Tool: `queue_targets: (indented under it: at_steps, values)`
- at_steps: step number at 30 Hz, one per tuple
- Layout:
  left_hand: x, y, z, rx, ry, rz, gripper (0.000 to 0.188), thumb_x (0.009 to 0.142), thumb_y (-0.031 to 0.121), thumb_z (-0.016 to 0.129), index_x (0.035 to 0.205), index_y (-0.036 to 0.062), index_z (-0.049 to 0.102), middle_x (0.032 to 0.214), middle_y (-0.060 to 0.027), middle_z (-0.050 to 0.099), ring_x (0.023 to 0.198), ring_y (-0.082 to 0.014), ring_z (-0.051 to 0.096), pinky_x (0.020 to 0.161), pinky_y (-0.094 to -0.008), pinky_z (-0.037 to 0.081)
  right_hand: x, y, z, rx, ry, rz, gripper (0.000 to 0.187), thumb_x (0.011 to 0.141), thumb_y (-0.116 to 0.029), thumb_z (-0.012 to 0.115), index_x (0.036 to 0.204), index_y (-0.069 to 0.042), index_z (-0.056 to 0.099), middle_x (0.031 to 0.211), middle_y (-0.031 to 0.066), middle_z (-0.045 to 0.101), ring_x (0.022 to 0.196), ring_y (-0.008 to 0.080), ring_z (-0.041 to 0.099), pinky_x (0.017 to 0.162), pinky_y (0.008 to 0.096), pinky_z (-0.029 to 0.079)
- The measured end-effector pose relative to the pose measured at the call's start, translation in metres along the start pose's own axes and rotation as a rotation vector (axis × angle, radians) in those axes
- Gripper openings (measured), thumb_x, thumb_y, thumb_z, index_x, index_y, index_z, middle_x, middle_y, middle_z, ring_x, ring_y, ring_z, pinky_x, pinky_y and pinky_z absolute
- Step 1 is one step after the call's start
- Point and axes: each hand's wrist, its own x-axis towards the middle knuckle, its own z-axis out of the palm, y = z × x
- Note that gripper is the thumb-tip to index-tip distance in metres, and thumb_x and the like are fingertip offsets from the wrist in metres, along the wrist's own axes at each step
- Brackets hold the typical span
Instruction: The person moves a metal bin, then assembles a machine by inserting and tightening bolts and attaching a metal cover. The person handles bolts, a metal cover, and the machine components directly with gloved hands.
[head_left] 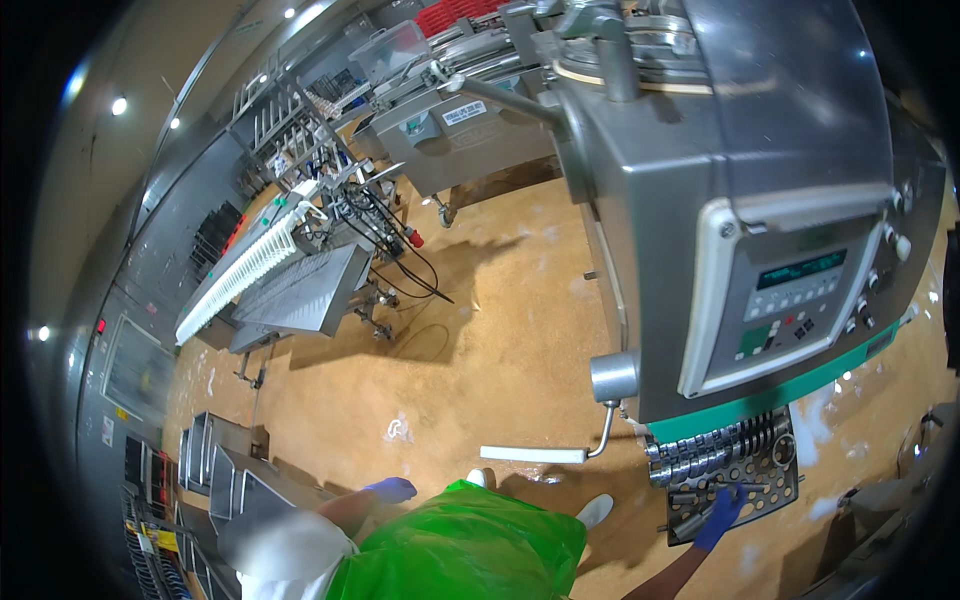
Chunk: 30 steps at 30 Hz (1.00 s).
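Far left: stainless wall panels (150, 260) and a stack of steel trays (215, 465) near the floor. Next over, a slanted conveyor section (290, 285) with a white toothed rail (235, 275) along its upper edge, black cables (400, 260) trailing off it onto the tan floor (480, 340), which is wet with foam patches. Bottom centre: person wears a green plastic apron (460, 555) and white sleeve (285, 555); white boots (595, 510) poke out beyond the apron. Left hand (390, 489), blue glove, hangs beside the apron over the floor, fingers loosely curled, holding nothing, touching nothing. Centre-right: large grey machine housing (660, 230) with a green band along its base, a metal handle bar (560, 452) hanging off a round knob (613, 378) at its corner. Control panel (790, 300) with display and buttons sits on the angled face. Below the panel, a perforated steel tray (760, 475) on the floor carries a row of cylindrical metal parts (710, 450). Right hand (722, 512), blue glove, reaches into that tray, fingers down on the small metal pieces at its lower left; can't tell whether it's actually gripping one or just touching.
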Motion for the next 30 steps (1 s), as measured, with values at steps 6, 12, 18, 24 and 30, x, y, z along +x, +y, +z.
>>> queue_targets:
  at_steps: [6, 12, 18, 24, 30]
  values:
    - [0.027, -0.056, 0.010, -0.409, -0.033, -0.048, 0.044, 0.095, 0.040, 0.054, 0.117, 0.0038, 0.065, 0.110, -0.0113, 0.068, 0.091, -0.0198, 0.065, 0.081, -0.0352, 0.054, -0.196, -0.168, 0.209, 0.366, -0.557, 0.370, 0.062, 0.086, -0.041, 0.065, 0.133, -0.004, 0.047, 0.109, 0.0113, 0.063, 0.095, 0.0229, 0.064, 0.081, 0.0512, 0.058]
    - [0.031, 0.007, -0.126, -1.054, -0.379, 0.140, 0.050, 0.103, 0.044, 0.040, 0.122, 0.0030, 0.061, 0.110, -0.0084, 0.068, 0.095, -0.0174, 0.066, 0.085, -0.0334, 0.055, -0.266, -0.225, 0.423, -0.066, -1.269, 0.141, 0.083, 0.068, -0.026, 0.084, 0.137, -0.002, 0.045, 0.121, 0.0139, 0.058, 0.109, 0.0260, 0.062, 0.096, 0.0395, 0.050]
    - [0.037, 0.031, -0.241, -1.403, -0.823, 0.869, 0.061, 0.102, 0.052, 0.036, 0.131, 0.0007, 0.052, 0.122, -0.0123, 0.063, 0.110, -0.0195, 0.062, 0.097, -0.0353, 0.050, -0.350, -0.247, 0.629, -0.623, -1.490, -0.695, 0.083, 0.069, -0.035, 0.083, 0.137, -0.004, 0.047, 0.121, 0.0168, 0.057, 0.108, 0.0308, 0.060, 0.093, 0.0397, 0.048]
    - [0.075, 0.015, -0.311, -1.469, -0.506, 0.801, 0.036, 0.098, 0.037, 0.055, 0.112, 0.0041, 0.059, 0.091, -0.0070, 0.067, 0.081, -0.0165, 0.066, 0.078, -0.0314, 0.055, -0.379, -0.217, 0.729, -0.795, -1.552, -0.710, 0.085, 0.074, -0.041, 0.078, 0.144, -0.008, 0.040, 0.132, 0.0207, 0.052, 0.118, 0.0364, 0.054, 0.098, 0.0441, 0.045]
    - [0.115, 0.009, -0.390, -1.094, -0.155, 0.710, 0.026, 0.093, 0.032, 0.064, 0.094, 0.0062, 0.061, 0.077, -0.0026, 0.063, 0.068, -0.0108, 0.059, 0.064, -0.0270, 0.048, -0.303, -0.178, 0.757, -0.881, -1.407, -0.216, 0.086, 0.081, -0.040, 0.074, 0.150, -0.011, 0.031, 0.138, 0.0218, 0.049, 0.122, 0.0355, 0.054, 0.102, 0.0427, 0.044]
